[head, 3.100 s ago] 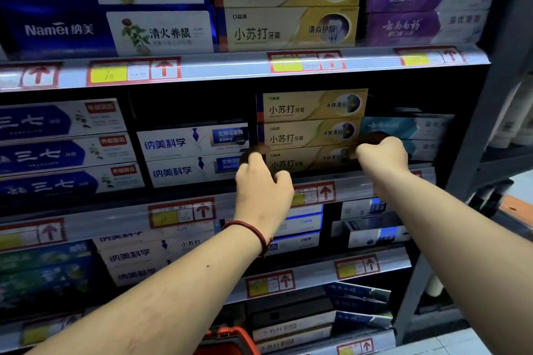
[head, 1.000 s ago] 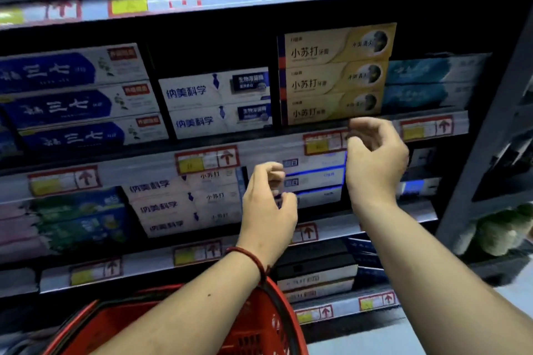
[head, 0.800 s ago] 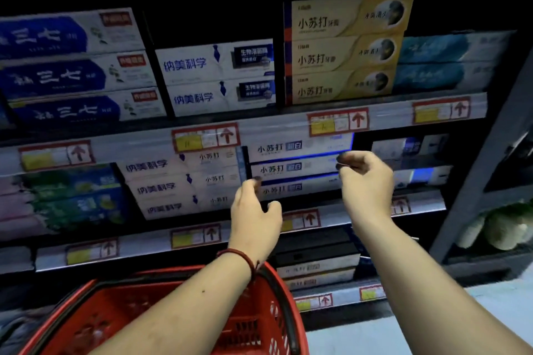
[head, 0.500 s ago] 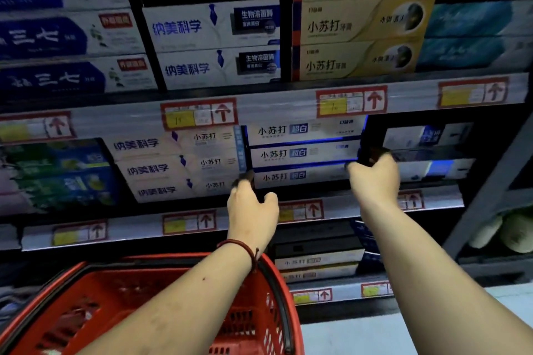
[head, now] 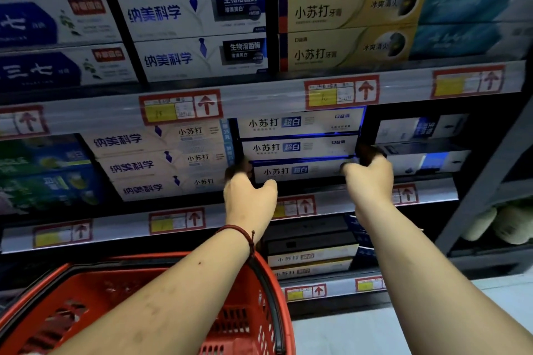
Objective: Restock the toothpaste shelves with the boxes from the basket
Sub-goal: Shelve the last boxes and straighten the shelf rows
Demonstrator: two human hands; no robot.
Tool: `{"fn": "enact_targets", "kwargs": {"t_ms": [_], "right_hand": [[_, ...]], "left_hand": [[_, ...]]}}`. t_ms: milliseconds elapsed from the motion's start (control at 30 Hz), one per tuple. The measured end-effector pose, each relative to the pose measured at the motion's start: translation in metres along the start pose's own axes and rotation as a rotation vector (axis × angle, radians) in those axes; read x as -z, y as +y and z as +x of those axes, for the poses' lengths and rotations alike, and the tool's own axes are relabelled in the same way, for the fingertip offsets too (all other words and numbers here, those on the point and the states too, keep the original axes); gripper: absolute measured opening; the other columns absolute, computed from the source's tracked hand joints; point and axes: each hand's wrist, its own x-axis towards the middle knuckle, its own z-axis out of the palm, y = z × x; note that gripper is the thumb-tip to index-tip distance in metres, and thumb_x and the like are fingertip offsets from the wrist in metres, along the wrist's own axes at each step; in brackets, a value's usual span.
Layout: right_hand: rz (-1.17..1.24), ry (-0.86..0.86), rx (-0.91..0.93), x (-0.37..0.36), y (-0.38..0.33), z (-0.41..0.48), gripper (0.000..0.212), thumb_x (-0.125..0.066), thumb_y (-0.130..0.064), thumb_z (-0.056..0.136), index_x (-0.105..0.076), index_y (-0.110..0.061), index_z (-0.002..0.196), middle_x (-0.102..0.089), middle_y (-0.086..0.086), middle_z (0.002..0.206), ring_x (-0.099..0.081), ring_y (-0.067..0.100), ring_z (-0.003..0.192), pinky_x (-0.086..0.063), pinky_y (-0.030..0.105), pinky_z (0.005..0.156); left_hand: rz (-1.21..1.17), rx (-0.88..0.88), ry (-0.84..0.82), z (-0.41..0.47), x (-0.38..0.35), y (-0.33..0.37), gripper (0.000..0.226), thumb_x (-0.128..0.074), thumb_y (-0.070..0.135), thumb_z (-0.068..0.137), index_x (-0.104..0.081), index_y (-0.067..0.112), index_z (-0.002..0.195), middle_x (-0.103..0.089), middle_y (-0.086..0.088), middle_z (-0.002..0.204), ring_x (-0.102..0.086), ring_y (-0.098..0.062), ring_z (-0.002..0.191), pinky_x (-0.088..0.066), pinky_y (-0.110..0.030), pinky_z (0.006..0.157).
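Your left hand (head: 249, 199) and right hand (head: 370, 181) are at the two ends of the bottom white box (head: 297, 171), the lowest in a stack of three white boxes (head: 300, 124) near the middle of the view. At the box's 9 o'clock end your left fingers curl round into shadow, with the thumb against the lower front edge. At its 3 o'clock end your right thumb lies on the front face and the fingers hook round the end. Both hands pinch the box, though the fingertips are too dark to make out. The box lies flat behind the shelf rail (head: 427, 190). The red basket (head: 236, 323) sits beneath your left forearm at 7 o'clock, and you cannot tell what it holds. Yellow boxes (head: 346, 8) are stacked at 1 o'clock, one shelf up.
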Motion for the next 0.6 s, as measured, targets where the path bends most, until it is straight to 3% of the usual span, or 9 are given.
{"fn": "enact_targets", "kwargs": {"t_ms": [67, 167, 267, 367, 467, 600], "right_hand": [[-0.003, 0.024, 0.012, 0.002, 0.004, 0.003, 0.064, -0.060, 0.001, 0.089, -0.049, -0.021, 0.148, -0.059, -0.004, 0.132, -0.052, 0.016, 0.110, -0.040, 0.027, 0.089], [-0.002, 0.050, 0.010, 0.003, 0.009, 0.007, 0.061, -0.061, -0.002, 0.089, -0.051, -0.022, 0.146, -0.059, -0.005, 0.123, -0.054, 0.018, 0.110, -0.041, 0.029, 0.088], [-0.008, 0.056, -0.011, 0.002, 0.014, 0.010, 0.058, -0.061, -0.005, 0.089, -0.053, -0.023, 0.144, -0.056, -0.006, 0.117, -0.053, 0.020, 0.105, -0.041, 0.031, 0.085], [-0.010, 0.050, -0.045, 0.002, 0.016, 0.013, 0.051, -0.062, -0.005, 0.090, -0.057, -0.021, 0.138, -0.060, -0.002, 0.112, -0.056, 0.023, 0.099, -0.042, 0.029, 0.078], [-0.005, 0.041, -0.063, 0.002, 0.014, 0.012, 0.048, -0.062, -0.005, 0.091, -0.059, -0.021, 0.136, -0.062, -0.002, 0.114, -0.058, 0.024, 0.100, -0.043, 0.030, 0.079], [-0.013, 0.045, -0.063, 0.000, 0.018, 0.012, 0.058, -0.056, 0.001, 0.087, -0.055, -0.022, 0.141, -0.064, 0.001, 0.124, -0.058, 0.025, 0.103, -0.044, 0.034, 0.084]], "left_hand": [[0.000, 0.013, -0.016, 0.002, -0.003, 0.002, 0.052, -0.066, 0.019, 0.088, -0.057, 0.015, 0.139, -0.057, -0.008, 0.131, -0.056, -0.027, 0.119, -0.049, -0.035, 0.104], [-0.031, 0.054, 0.010, 0.004, -0.008, 0.008, 0.043, -0.067, 0.019, 0.089, -0.059, 0.012, 0.131, -0.058, -0.006, 0.124, -0.057, -0.027, 0.113, -0.044, -0.027, 0.092], [-0.101, 0.100, 0.048, 0.007, -0.013, 0.010, 0.047, -0.069, 0.018, 0.088, -0.057, 0.011, 0.132, -0.058, -0.006, 0.128, -0.056, -0.029, 0.116, -0.045, -0.031, 0.096], [-0.202, 0.135, 0.036, 0.010, -0.014, 0.010, 0.049, -0.068, 0.012, 0.088, -0.056, 0.015, 0.135, -0.055, 0.000, 0.121, -0.053, -0.022, 0.108, -0.040, -0.028, 0.095], [-0.267, 0.125, 0.059, 0.014, -0.013, 0.007, 0.048, -0.068, 0.009, 0.084, -0.060, 0.022, 0.129, -0.062, 0.000, 0.125, -0.058, -0.025, 0.114, -0.046, -0.038, 0.106], [-0.276, 0.150, 0.064, 0.014, -0.013, 0.003, 0.044, -0.066, 0.009, 0.087, -0.065, 0.022, 0.130, -0.065, -0.003, 0.120, -0.060, -0.023, 0.105, -0.045, -0.026, 0.091]]}}
